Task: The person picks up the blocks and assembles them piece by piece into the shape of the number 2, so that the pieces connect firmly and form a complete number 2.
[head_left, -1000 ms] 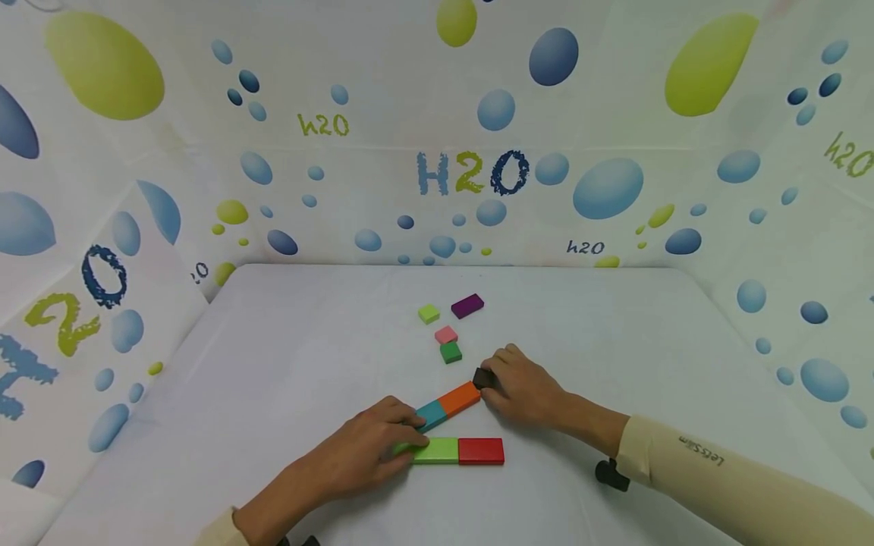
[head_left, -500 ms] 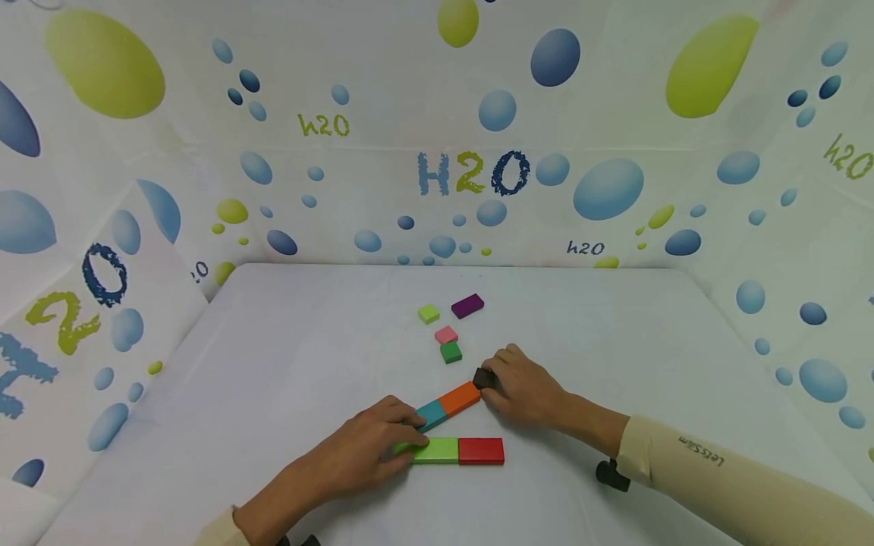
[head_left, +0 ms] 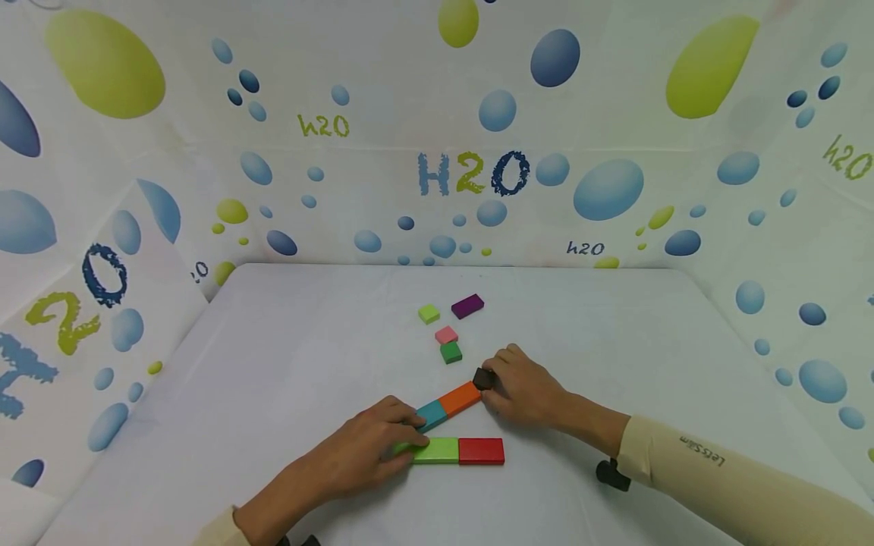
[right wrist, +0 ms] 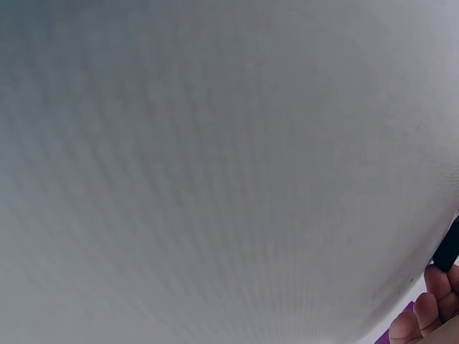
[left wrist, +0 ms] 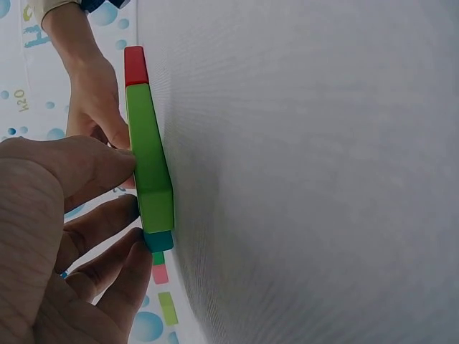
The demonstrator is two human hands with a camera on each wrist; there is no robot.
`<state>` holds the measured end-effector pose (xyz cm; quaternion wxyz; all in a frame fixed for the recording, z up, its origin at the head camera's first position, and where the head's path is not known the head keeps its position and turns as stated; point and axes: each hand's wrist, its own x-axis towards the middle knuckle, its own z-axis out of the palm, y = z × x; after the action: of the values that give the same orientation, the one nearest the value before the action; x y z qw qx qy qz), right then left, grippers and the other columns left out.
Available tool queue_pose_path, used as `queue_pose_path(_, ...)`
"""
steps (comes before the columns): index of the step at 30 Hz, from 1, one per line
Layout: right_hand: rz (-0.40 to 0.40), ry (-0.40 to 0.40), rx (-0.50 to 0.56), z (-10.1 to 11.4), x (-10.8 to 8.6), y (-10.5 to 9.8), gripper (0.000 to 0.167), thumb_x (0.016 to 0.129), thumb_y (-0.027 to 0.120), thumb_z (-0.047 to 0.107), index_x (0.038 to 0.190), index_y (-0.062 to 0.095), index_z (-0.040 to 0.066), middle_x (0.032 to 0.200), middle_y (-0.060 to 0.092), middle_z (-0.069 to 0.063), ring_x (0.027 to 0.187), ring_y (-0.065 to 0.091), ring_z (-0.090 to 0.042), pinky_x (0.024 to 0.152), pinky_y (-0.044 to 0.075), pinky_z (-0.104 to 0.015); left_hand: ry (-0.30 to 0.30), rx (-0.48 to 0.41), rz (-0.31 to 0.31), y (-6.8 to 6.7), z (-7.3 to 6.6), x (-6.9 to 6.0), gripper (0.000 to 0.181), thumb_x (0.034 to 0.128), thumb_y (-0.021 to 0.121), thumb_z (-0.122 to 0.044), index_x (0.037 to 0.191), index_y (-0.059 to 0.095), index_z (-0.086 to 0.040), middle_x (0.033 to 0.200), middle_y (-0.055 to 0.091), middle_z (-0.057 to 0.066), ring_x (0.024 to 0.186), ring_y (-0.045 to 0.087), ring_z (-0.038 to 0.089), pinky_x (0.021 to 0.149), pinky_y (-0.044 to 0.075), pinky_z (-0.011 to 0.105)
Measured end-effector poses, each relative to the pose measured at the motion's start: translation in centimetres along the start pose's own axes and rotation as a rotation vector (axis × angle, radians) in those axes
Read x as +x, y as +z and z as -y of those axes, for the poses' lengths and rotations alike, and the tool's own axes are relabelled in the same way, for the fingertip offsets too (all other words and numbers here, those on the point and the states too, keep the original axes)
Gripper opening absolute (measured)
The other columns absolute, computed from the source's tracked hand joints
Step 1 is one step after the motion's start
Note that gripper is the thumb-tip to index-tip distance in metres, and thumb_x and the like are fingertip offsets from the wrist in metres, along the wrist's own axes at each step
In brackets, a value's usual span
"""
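In the head view a light green block (head_left: 439, 451) lies end to end with a red block (head_left: 481, 451). Behind them a teal block (head_left: 432, 415) meets an orange block (head_left: 460, 399) in a slanted row. My left hand (head_left: 358, 451) rests its fingers on the near ends of both rows, covering part of the green and teal blocks. My right hand (head_left: 524, 388) pinches a black block (head_left: 484, 378) at the orange block's far end. The left wrist view shows the thumb against the green block (left wrist: 150, 158); the right wrist view shows fingertips at the black block (right wrist: 448, 247).
Farther back on the white table (head_left: 307, 326) lie a small light green block (head_left: 429, 313), a purple block (head_left: 467, 305), a pink block (head_left: 446, 334) and a dark green block (head_left: 451, 353); the last two touch. A patterned sheet (head_left: 382, 189) hangs behind and beside the table.
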<state>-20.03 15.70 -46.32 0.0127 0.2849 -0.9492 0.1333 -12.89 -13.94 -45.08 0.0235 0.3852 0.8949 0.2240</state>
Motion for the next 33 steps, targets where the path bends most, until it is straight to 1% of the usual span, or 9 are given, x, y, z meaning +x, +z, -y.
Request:
queue_pose_path(6,-0.002,0.022,0.013,0.2,-0.1,-0.3,0.042,0.094,0.068,0.035,0.123,0.065,0.006,0.110,0.063,-0.003,0.100,0.049,-0.016,0.079,0.053,-0.029,0.004,0.003,-0.003,0.0,0.0,0.0,0.024,0.0920,0.074,-0.017,0.115,0.078,-0.021,0.123,0.066,-0.006,0.118,0.055,0.012,0.097,0.054,0.030)
queue_pose_path(10,-0.013,0.032,0.021,0.4,-0.1,-0.4,0.044,0.094,0.066,0.040,0.124,0.066,0.007,0.111,0.063,-0.003,0.101,0.049,-0.015,0.079,0.053,-0.029,-0.004,0.005,0.001,0.1,-0.1,0.0,0.024,0.0920,0.074,-0.017,0.115,0.078,-0.021,0.123,0.066,-0.006,0.118,0.055,0.011,0.097,0.054,0.030)
queue_pose_path(16,-0.034,0.031,0.011,0.5,0.1,0.0,0.043,0.095,0.065,0.040,0.125,0.065,0.009,0.112,0.063,-0.002,0.102,0.049,-0.015,0.079,0.053,-0.030,-0.006,0.009,-0.001,0.0,-0.2,0.0,0.023,0.0916,0.075,-0.017,0.114,0.079,-0.021,0.122,0.066,-0.006,0.117,0.055,0.011,0.097,0.054,0.030)
queue_pose_path(26,-0.047,0.019,-0.003,0.6,0.5,0.3,0.046,0.094,0.065,0.042,0.126,0.064,0.008,0.113,0.064,-0.003,0.103,0.050,-0.017,0.083,0.052,-0.032,0.017,0.012,-0.016,-0.1,-0.1,-0.1,0.022,0.0912,0.075,-0.016,0.112,0.079,-0.020,0.120,0.066,-0.005,0.116,0.055,0.011,0.096,0.054,0.030)
queue_pose_path(33,-0.058,0.031,-0.020,1.2,1.2,0.3,0.046,0.093,0.065,0.043,0.124,0.066,0.008,0.111,0.066,-0.003,0.099,0.049,-0.016,0.080,0.051,-0.031,0.013,0.008,-0.009,0.0,-0.1,-0.1,0.022,0.0911,0.075,-0.015,0.112,0.079,-0.021,0.121,0.067,-0.005,0.115,0.055,0.011,0.097,0.054,0.030)
